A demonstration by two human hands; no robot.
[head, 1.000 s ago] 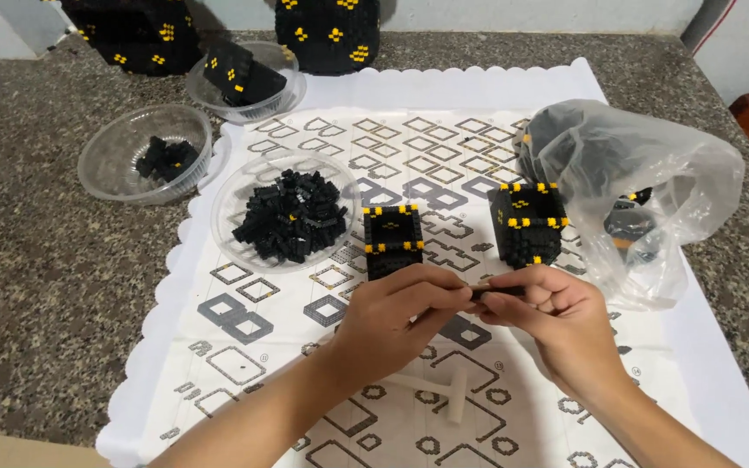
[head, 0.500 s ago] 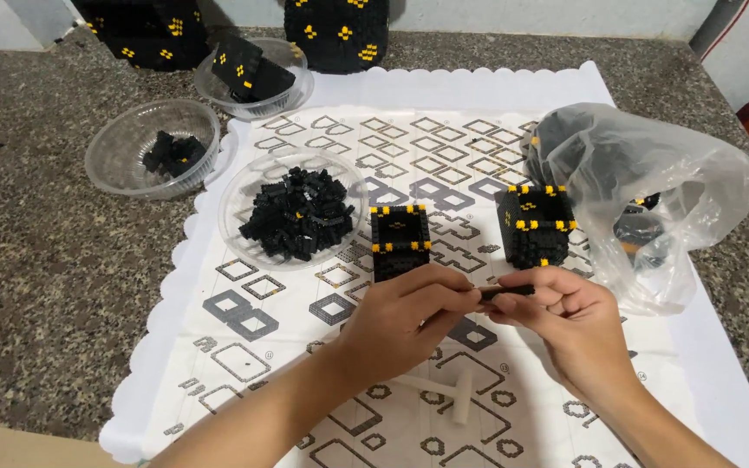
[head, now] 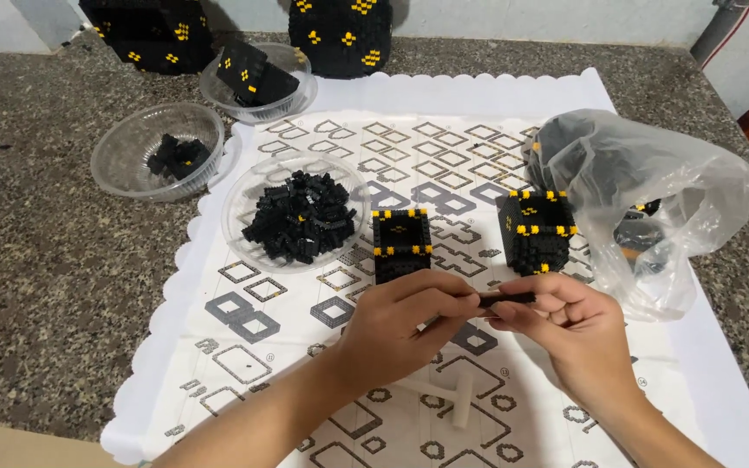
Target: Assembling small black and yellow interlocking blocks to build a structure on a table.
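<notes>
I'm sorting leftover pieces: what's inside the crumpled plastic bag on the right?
Through the plastic bag dark pieces and a yellow-orange bit show. Folds and glare hide their shape and number.

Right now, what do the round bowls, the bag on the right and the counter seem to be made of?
The round bowls look like thin clear plastic: glossy and see-through. The bag seems to be soft translucent plastic film, crumpled with shiny folds. The counter looks like speckled granite or a stone imitation, grey-brown and grainy; the picture cannot settle which.

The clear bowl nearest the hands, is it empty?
No, the clear bowl holds a heap of small black bricks, just left of a black cube with yellow corners.
</notes>
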